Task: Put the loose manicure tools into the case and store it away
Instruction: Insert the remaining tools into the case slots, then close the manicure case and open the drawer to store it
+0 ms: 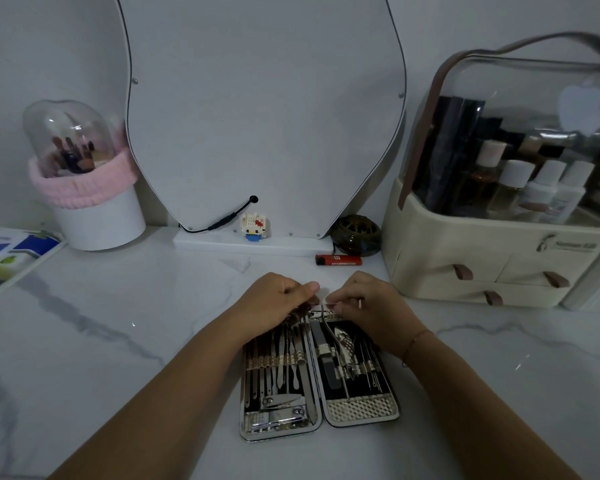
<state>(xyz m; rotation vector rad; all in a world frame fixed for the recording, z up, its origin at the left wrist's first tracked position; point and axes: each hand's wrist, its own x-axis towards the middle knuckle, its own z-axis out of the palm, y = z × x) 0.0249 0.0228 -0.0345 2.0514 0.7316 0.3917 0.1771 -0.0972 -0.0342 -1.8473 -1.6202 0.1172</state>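
Note:
The manicure case lies open flat on the marble tabletop, two halves side by side, with several metal tools strapped in rows. My left hand rests with curled fingers over the far end of the left half. My right hand is at the far end of the right half, its fingers pinching a thin metal tool by the case's top edge. What the left fingers hold is hidden.
A cream cosmetics organiser with drawers and a clear lid stands at the right. A red lighter, a dark round dish, a small block figure and the mirror base lie behind the hands. A white brush holder is at the left.

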